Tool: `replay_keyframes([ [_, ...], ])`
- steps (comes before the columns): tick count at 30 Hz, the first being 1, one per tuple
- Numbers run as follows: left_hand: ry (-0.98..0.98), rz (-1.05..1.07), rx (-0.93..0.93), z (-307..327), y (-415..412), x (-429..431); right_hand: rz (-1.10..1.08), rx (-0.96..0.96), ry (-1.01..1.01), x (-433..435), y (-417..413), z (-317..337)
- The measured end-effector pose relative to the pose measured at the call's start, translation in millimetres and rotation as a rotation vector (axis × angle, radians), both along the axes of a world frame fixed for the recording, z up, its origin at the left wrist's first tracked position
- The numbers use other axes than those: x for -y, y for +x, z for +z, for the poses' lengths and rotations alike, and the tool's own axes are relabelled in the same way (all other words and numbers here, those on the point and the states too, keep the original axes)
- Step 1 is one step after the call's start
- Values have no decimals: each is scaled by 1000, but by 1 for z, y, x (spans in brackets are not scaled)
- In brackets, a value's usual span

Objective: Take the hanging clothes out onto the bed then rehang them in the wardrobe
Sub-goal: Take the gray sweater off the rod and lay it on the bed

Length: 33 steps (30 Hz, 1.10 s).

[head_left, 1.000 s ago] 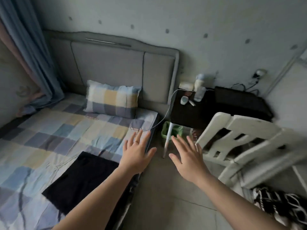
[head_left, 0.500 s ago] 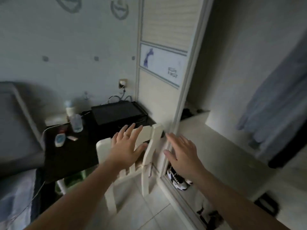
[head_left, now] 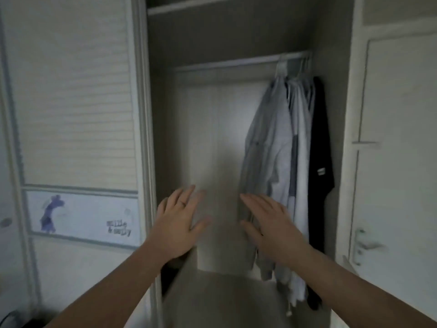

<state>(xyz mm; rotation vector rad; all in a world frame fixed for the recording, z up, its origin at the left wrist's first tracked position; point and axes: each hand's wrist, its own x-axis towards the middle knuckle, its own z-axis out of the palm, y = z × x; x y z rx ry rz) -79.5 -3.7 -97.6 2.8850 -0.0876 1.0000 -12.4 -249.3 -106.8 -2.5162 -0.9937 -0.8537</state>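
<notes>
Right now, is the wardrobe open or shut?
Open. The door panel sits off to the left, and the wardrobe interior shows, with the rail and hanging clothes in plain view.

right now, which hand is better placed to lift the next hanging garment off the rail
Right. The right hand sits before the pale grey hanging shirts bunched at the right end of the metal wardrobe rail; the left hand faces only the bare white back panel, farther from them.

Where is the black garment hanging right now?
Head view: the black garment hangs at the far right of the rail, just right of the grey shirts.
</notes>
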Motion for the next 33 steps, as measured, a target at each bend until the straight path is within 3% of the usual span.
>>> replay_keyframes([
  [12,158,-156,187,151,183,0,-270,268,-17,5,99,188],
  [19,231,-153,283,207,265,17,-452,306,-95,9,171,287],
  [26,42,-292,194,241,336,43,-608,331,-131,3,224,346],
  [33,-153,-489,76,256,394,60,-781,315,-180,-19,265,364],
])
